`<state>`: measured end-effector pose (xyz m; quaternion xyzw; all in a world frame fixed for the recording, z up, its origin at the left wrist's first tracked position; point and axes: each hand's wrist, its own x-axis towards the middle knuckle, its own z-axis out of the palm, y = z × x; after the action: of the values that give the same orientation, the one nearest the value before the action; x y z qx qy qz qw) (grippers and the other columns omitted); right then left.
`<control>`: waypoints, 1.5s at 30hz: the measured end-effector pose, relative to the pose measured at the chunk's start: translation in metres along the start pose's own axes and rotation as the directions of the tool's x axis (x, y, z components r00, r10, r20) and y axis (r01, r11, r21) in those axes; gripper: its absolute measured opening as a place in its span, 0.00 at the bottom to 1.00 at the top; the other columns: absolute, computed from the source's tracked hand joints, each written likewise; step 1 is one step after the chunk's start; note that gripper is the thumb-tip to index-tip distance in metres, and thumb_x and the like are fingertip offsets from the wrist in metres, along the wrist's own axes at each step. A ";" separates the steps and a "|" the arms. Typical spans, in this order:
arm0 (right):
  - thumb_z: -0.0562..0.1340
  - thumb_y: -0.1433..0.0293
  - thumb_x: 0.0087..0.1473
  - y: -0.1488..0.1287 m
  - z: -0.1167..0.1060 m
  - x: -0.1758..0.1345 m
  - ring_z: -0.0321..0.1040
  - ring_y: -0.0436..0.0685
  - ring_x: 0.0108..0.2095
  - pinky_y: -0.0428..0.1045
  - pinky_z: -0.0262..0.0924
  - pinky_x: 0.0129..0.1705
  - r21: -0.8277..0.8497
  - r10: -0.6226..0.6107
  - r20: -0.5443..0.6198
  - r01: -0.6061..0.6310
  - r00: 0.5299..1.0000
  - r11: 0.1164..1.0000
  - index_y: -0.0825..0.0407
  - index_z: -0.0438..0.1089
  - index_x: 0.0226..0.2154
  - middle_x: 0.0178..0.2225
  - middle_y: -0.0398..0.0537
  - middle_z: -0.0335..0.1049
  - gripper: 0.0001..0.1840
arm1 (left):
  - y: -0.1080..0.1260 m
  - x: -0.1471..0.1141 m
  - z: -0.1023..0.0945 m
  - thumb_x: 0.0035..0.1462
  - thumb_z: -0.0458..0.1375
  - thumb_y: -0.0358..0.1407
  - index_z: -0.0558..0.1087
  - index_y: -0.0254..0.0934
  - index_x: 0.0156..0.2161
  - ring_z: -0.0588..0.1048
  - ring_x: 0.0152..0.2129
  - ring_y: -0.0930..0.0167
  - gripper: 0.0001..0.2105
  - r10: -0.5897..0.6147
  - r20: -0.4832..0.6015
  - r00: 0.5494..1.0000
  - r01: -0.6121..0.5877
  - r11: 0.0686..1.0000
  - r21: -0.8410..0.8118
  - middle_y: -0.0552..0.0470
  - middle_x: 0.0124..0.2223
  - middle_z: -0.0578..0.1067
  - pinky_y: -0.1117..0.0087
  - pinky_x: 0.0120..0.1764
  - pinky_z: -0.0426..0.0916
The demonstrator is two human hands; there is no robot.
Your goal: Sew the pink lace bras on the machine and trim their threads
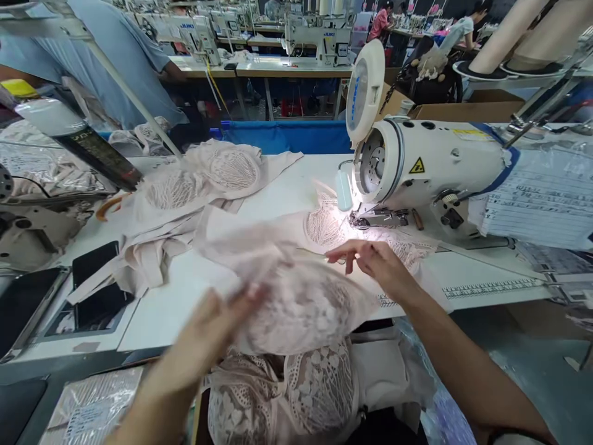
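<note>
A pale pink lace bra (301, 303), blurred by motion, spreads over the front edge of the white table. At its left side is my left hand (227, 321), against the fabric and too smeared to show its grip. My right hand (365, 259) is above the bra's right part, fingers pinched round a thin pointed tool (311, 252) whose kind is unclear. Just behind, another lace piece (324, 225) lies under the lit needle area of the white sewing machine (426, 161). Whether it joins the bra in front is unclear.
Finished-looking bras (222, 170) lie at the table's back left, near a spray can (83, 142). A dark phone (99, 284) rests on the left. More lace bras (319, 389) are piled below the table edge. Thread cones (509, 37) stand right; a co-worker in blue (106, 55) is at left.
</note>
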<state>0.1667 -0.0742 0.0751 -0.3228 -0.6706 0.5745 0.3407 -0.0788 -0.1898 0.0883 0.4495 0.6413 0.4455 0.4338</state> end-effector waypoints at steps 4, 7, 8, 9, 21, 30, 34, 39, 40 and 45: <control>0.64 0.49 0.59 -0.017 0.013 -0.030 0.59 0.48 0.23 0.46 0.54 0.26 -0.131 0.048 0.219 -0.020 0.974 0.991 0.53 0.72 0.23 0.21 0.41 0.64 0.25 | -0.022 -0.036 0.027 0.66 0.52 0.54 0.79 0.39 0.49 0.79 0.42 0.59 0.23 0.134 0.212 0.968 -0.177 0.963 0.202 0.44 0.41 0.81 0.57 0.52 0.73; 0.62 0.62 0.64 -0.019 0.016 -0.053 0.62 0.49 0.26 0.46 0.57 0.30 -0.274 -0.017 0.159 0.061 0.987 0.960 0.52 0.69 0.26 0.25 0.41 0.65 0.16 | -0.021 -0.056 0.011 0.67 0.55 0.48 0.79 0.40 0.49 0.80 0.34 0.65 0.17 0.202 0.531 0.823 -0.371 0.899 0.232 0.48 0.37 0.81 0.68 0.42 0.74; 0.60 0.66 0.64 -0.018 0.015 -0.060 0.65 0.50 0.29 0.46 0.59 0.33 -0.316 -0.065 0.136 0.105 0.989 0.943 0.51 0.69 0.28 0.27 0.42 0.67 0.12 | -0.017 -0.058 0.004 0.68 0.54 0.47 0.79 0.40 0.48 0.79 0.30 0.68 0.16 0.228 0.583 0.780 -0.397 0.900 0.179 0.50 0.34 0.81 0.72 0.36 0.74; 0.59 0.70 0.64 -0.017 0.014 -0.065 0.67 0.51 0.31 0.47 0.60 0.34 -0.353 -0.116 0.118 0.151 0.986 0.923 0.50 0.68 0.30 0.29 0.43 0.68 0.10 | -0.013 -0.059 -0.001 0.70 0.52 0.44 0.79 0.40 0.46 0.78 0.26 0.71 0.15 0.266 0.569 0.778 -0.405 0.905 0.130 0.52 0.31 0.80 0.75 0.31 0.72; 0.56 0.78 0.59 -0.036 0.014 -0.119 0.60 0.47 0.22 0.45 0.53 0.29 -0.292 -0.298 0.364 0.412 0.883 0.863 0.48 0.61 0.29 0.23 0.37 0.66 0.10 | 0.031 -0.006 0.028 0.61 0.62 0.30 0.76 0.39 0.27 0.71 0.57 0.57 0.10 0.467 0.827 0.314 -0.666 0.729 -0.158 0.42 0.52 0.78 0.54 0.63 0.61; 0.65 0.52 0.58 -0.009 -0.011 -0.105 0.60 0.51 0.26 0.48 0.51 0.28 -0.059 0.103 0.305 -0.090 0.947 0.994 0.52 0.65 0.22 0.25 0.44 0.66 0.24 | 0.002 -0.016 0.029 0.64 0.59 0.43 0.70 0.35 0.25 0.67 0.26 0.72 0.17 0.238 0.739 0.630 -0.296 0.954 -0.054 0.51 0.29 0.70 0.72 0.32 0.63; 0.69 0.52 0.53 0.012 -0.004 -0.106 0.51 0.48 0.22 0.47 0.44 0.24 0.247 0.134 0.172 -0.174 0.976 0.953 0.51 0.59 0.16 0.18 0.39 0.55 0.29 | -0.021 -0.021 0.035 0.61 0.62 0.47 0.65 0.35 0.23 0.54 0.21 0.76 0.22 0.164 0.627 0.762 -0.085 0.984 -0.155 0.58 0.23 0.57 0.72 0.26 0.50; 0.72 0.54 0.50 0.029 0.007 -0.104 0.44 0.45 0.16 0.45 0.38 0.20 0.520 0.061 0.238 -0.180 0.969 0.835 0.50 0.55 0.16 0.14 0.34 0.50 0.30 | -0.035 -0.030 0.045 0.55 0.66 0.51 0.58 0.36 0.18 0.54 0.21 0.75 0.28 0.170 0.559 0.812 0.068 0.922 -0.380 0.58 0.22 0.54 0.70 0.27 0.49; 0.72 0.53 0.50 0.031 0.008 -0.103 0.44 0.44 0.15 0.45 0.38 0.20 0.540 0.043 0.253 -0.178 0.967 0.822 0.50 0.55 0.16 0.14 0.34 0.51 0.30 | -0.037 -0.031 0.046 0.54 0.67 0.51 0.57 0.36 0.18 0.54 0.20 0.76 0.29 0.168 0.564 0.809 0.096 0.908 -0.408 0.58 0.21 0.54 0.70 0.26 0.49; 0.73 0.51 0.47 0.035 0.008 -0.100 0.46 0.45 0.15 0.45 0.41 0.19 0.537 0.020 0.292 -0.181 0.956 0.824 0.50 0.57 0.16 0.13 0.35 0.54 0.31 | -0.040 -0.034 0.049 0.54 0.68 0.49 0.54 0.37 0.18 0.49 0.16 0.78 0.30 0.125 0.600 0.790 0.192 0.879 -0.437 0.61 0.18 0.51 0.71 0.21 0.43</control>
<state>0.2177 -0.1567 0.0308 -0.1618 -0.4958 0.8013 0.2931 -0.0316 -0.2218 0.0439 0.4368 0.3448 0.4112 0.7220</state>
